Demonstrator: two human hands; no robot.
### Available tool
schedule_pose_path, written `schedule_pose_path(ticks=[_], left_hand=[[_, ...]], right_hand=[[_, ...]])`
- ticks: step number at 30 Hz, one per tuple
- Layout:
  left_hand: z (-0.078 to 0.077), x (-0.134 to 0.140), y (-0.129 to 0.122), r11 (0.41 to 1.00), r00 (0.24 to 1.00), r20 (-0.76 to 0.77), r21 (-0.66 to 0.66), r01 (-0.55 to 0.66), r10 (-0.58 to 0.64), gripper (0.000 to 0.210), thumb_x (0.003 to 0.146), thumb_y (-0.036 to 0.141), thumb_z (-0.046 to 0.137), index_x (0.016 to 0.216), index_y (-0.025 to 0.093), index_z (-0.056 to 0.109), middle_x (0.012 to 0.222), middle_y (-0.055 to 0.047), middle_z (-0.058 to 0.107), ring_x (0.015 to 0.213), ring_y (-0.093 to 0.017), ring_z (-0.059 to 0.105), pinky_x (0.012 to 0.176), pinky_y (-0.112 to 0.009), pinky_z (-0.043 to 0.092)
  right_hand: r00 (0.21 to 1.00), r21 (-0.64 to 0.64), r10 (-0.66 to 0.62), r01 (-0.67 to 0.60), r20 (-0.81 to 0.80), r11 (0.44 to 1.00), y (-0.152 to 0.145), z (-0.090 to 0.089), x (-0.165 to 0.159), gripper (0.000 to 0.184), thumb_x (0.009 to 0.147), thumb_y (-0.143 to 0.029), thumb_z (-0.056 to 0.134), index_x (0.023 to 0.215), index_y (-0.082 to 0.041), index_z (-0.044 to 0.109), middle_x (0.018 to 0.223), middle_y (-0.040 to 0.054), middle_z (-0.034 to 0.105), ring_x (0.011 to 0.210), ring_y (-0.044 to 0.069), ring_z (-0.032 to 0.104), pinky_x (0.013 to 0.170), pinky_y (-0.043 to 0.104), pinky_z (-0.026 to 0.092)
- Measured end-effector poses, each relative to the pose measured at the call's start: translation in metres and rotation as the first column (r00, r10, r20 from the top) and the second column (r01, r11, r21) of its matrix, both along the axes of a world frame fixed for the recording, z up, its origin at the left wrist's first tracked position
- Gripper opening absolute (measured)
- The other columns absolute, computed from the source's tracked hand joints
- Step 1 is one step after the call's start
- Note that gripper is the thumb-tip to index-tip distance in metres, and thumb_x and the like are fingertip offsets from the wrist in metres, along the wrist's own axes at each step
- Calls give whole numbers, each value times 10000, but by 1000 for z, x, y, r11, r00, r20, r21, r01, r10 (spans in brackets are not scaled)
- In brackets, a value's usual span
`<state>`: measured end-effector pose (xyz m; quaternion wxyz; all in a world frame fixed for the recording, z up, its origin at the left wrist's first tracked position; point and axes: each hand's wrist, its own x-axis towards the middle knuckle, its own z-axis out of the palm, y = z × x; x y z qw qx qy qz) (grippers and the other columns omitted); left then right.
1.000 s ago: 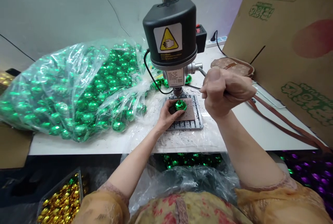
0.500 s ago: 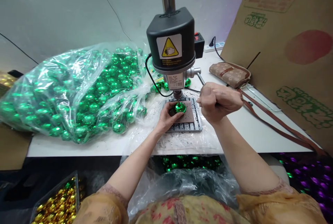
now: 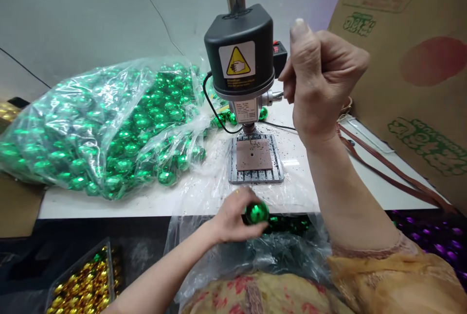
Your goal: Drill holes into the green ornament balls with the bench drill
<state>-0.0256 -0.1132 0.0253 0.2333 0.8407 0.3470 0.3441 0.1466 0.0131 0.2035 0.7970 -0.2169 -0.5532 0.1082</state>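
A shiny green bauble (image 3: 257,212) sits between the thumb and fingers of my left hand (image 3: 236,214), just past the front table edge and above an open clear plastic bag (image 3: 292,251). The hand is slightly blurred. Raised at the right of the drill press (image 3: 239,51), my right hand (image 3: 317,80) is closed in a fist around its feed lever; the hub (image 3: 272,97) shows, while the grip is hidden in the fingers. Under the chuck (image 3: 249,128), a brown board (image 3: 254,155) with a hole lies on the slotted metal base (image 3: 255,177), strewn with dark shavings.
A large clear bag of green baubles (image 3: 109,129) fills the table's left side. Gold baubles (image 3: 83,282) are in a container at lower left, purple ones (image 3: 434,241) at lower right. A cardboard box (image 3: 412,90) and brown bag straps (image 3: 383,168) are on the right.
My left hand has brought the green bauble off the board, toward me and down past the table edge. My right hand has risen with the lever.
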Motion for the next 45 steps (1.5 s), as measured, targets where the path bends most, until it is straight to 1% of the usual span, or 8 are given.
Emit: schedule_pose_path(ticks=[4, 9, 14, 20, 25, 31, 37, 45], left_hand=[[-1, -25, -10, 993, 985, -164, 90, 72, -57, 350, 852, 459, 661, 1085, 206, 597, 968, -78, 676, 890, -226, 629, 765, -354, 511], [2, -64, 110, 876, 872, -98, 111, -469, 479, 215, 875, 170, 490, 1048, 204, 614, 1000, -94, 680, 957, -249, 636, 878, -397, 506], [1, -72, 225, 864, 848, -169, 59, -499, 502, 412, 792, 96, 529, 1189, 155, 622, 1239, -172, 622, 1202, -311, 551, 1080, -459, 406], [-8, -65, 266, 824, 817, -151, -22, -566, 557, 258, 793, 152, 638, 1049, 163, 674, 1126, -150, 642, 1144, -320, 544, 1024, -459, 413], [-8, -69, 258, 791, 779, -186, -14, -612, 599, 339, 691, 66, 686, 1018, 156, 686, 1133, -153, 571, 1043, -334, 563, 981, -480, 425], [3, -81, 185, 822, 816, -101, 53, -566, 569, 356, 756, 157, 662, 1105, 222, 685, 1086, -101, 534, 1022, -268, 543, 985, -438, 440], [12, -66, 107, 823, 820, 331, -501, -267, 467, 455, 849, 441, 646, 1256, 255, 567, 988, -50, 628, 748, -137, 599, 651, -257, 494], [-1, -21, 107, 789, 809, 369, -588, -178, 458, 565, 807, 537, 702, 1250, 210, 578, 920, -39, 671, 643, -121, 589, 542, -245, 460]], right_hand=[[995, -19, -90, 91, 45, 996, -2, -1, -1, 470, 929, -326, 562, 485, -201, 472, 405, -68, 383, 368, 39, 321, 449, 270, 323], [989, 34, -145, 144, 2, 989, 2, -1, -3, 503, 872, -466, 590, 460, -213, 454, 380, -65, 367, 340, 34, 306, 418, 277, 324], [992, 8, -124, 124, -4, 992, -2, -1, -5, 490, 879, -439, 600, 473, -194, 477, 390, -65, 382, 345, 31, 331, 418, 269, 320], [995, 37, -100, 100, -4, 994, -4, -1, -4, 464, 914, -278, 590, 476, -180, 477, 394, -68, 380, 354, 25, 339, 428, 250, 324], [996, 6, -84, 84, -26, 996, -5, -1, -4, 451, 915, -190, 583, 475, -168, 486, 399, -69, 392, 363, 16, 352, 420, 237, 308], [996, 26, -74, 75, -48, 997, -6, -3, -4, 455, 885, -294, 640, 473, -171, 492, 408, -67, 418, 364, 21, 360, 419, 246, 313], [995, 15, -100, 100, -30, 995, -6, -4, -4, 455, 896, -273, 625, 474, -174, 488, 404, -66, 404, 363, 11, 353, 413, 239, 310], [995, 20, -84, 85, -45, 996, -6, -5, -5, 449, 923, -158, 554, 481, -166, 472, 407, -78, 400, 350, 3, 337, 426, 217, 312]])
